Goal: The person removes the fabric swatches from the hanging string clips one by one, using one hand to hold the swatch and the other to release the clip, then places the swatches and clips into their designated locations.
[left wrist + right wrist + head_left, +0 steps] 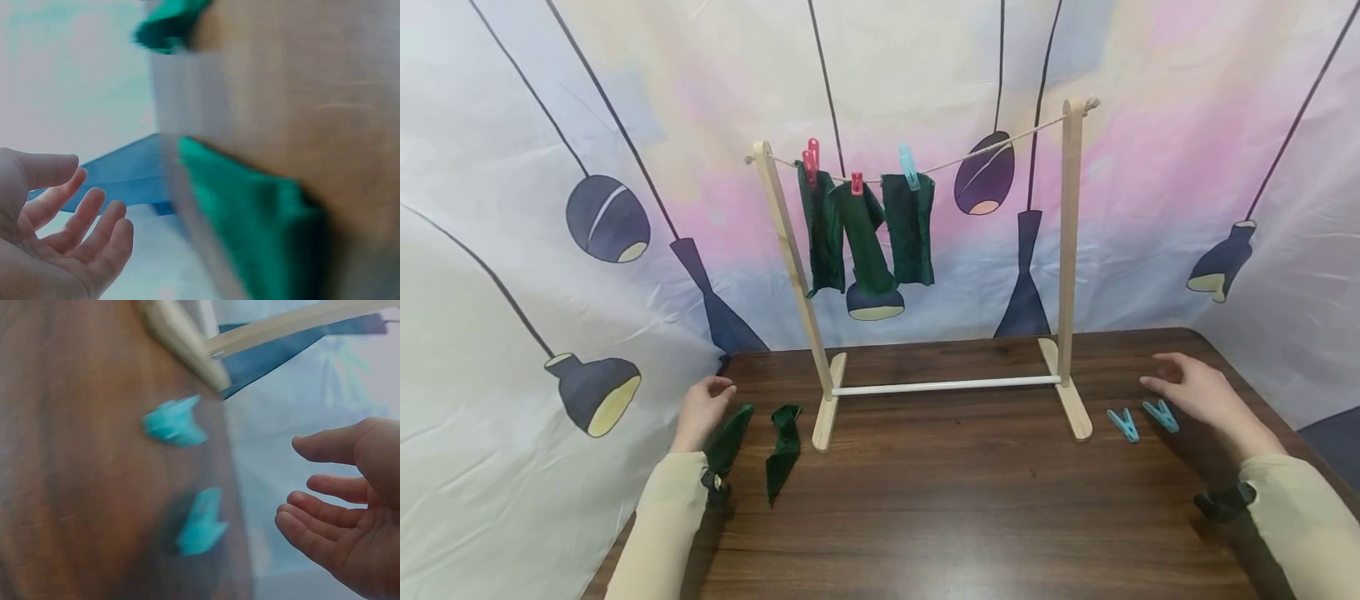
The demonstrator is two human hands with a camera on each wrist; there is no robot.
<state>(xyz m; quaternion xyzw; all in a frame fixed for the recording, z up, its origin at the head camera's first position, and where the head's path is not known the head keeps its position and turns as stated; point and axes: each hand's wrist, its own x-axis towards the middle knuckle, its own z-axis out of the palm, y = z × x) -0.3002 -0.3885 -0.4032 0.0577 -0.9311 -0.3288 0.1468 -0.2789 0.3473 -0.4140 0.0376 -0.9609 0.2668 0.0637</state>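
My left hand hovers near the table's left side with loosely bent fingers and nothing in them. Just right of it lie two dark green cloth strips, one beside my wrist and a twisted one. Over the right side, my right hand is raised, thumb and fingers apart, holding nothing. Two light blue clothespins lie on the table close to it; both also show, blurred, in the right wrist view. Three green cloths hang on a string, held by red clothespins and a blue clothespin.
A wooden rack stands at the back of the brown table, with a string between its posts and a white bar low down. Behind hangs a curtain printed with lamps.
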